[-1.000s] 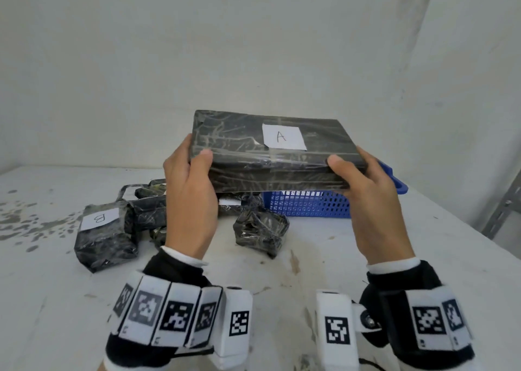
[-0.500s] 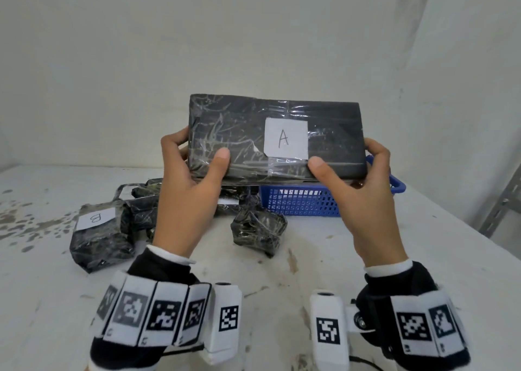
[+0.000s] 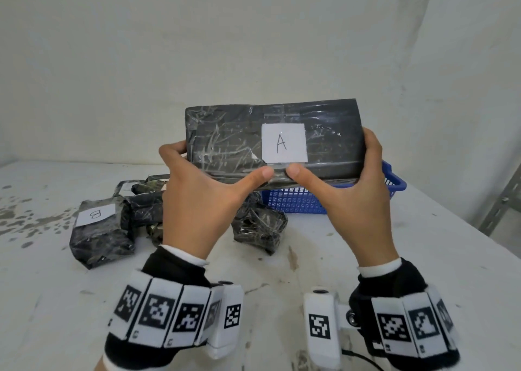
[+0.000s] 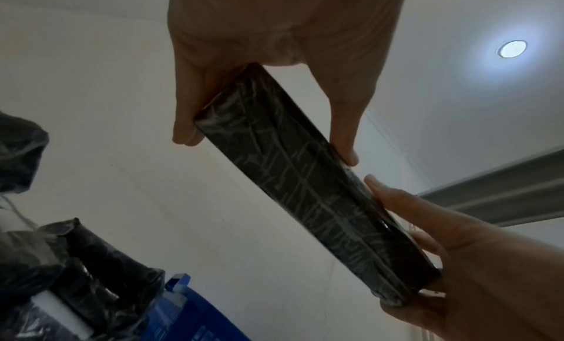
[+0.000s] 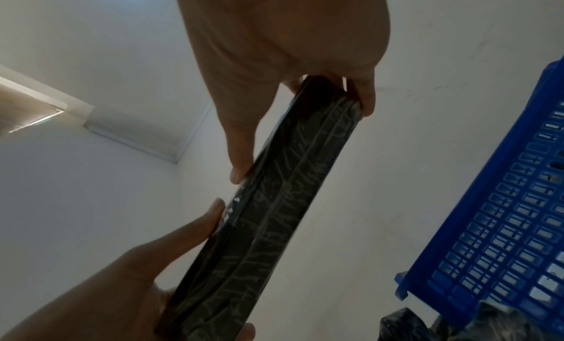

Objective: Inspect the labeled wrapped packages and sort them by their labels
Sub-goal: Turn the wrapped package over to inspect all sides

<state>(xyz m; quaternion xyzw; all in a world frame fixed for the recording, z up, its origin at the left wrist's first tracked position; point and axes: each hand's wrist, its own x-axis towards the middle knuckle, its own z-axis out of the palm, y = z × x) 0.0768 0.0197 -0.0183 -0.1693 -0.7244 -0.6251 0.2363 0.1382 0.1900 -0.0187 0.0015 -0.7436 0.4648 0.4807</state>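
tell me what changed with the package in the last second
The flat package tipped up from lying nearly level, so its A label now faces the camera squarely. Both thumbs slid inward along its lower edge until they nearly meet. The left hand and right hand kept their hold throughout. The B package, the other packages and the blue basket stayed put.

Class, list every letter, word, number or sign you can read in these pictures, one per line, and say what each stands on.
"A": handwritten on the white label of the flat black wrapped package held up by the left hand and right hand.
"B": handwritten, seen turned round, on the white label of the wrapped package on the table.
Square coded markers on the wristbands: patterns, no readable text.
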